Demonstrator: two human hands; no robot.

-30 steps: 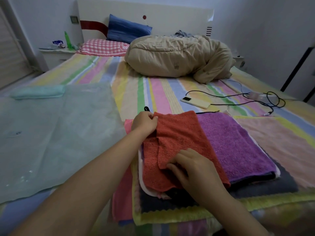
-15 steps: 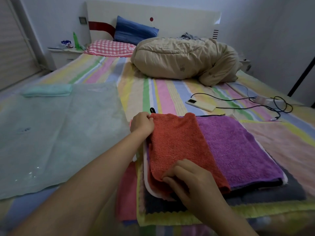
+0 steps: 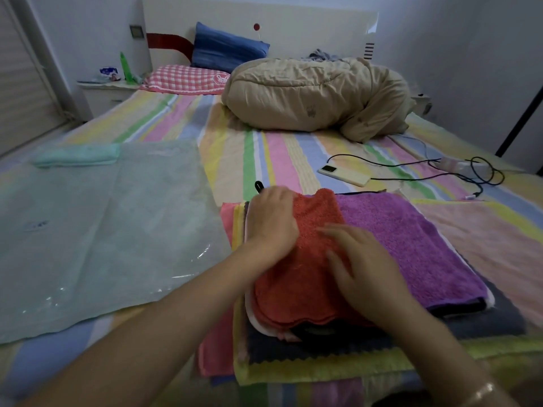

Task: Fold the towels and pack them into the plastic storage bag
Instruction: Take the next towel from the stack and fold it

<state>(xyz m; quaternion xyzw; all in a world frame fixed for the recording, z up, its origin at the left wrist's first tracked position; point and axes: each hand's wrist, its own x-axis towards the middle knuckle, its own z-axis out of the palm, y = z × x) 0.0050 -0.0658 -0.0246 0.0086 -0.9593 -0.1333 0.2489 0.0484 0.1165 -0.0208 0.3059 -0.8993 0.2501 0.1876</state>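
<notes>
Moved L hand [image 3: 271,224] nearer along red towel [image 3: 296,289], fingers bent, grip unclear; laid R hand [image 3: 364,268] flat, fingers released. Could've dragged stack [image 3: 323,351] askew w/ hard rubbing.

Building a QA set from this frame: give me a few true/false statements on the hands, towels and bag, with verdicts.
1. The left hand and the right hand are both on the orange towel. True.
2. The plastic bag lies flat on the bed, left of the towel stack. True.
3. The orange towel is inside the plastic bag. False: it lies on top of the towel stack.
4. The purple towel covers the orange towel. False: the orange towel overlaps its left part.
5. The right hand holds the phone. False: the phone lies on the bed beyond the towel stack, and the right hand lies flat on the orange towel.
</notes>
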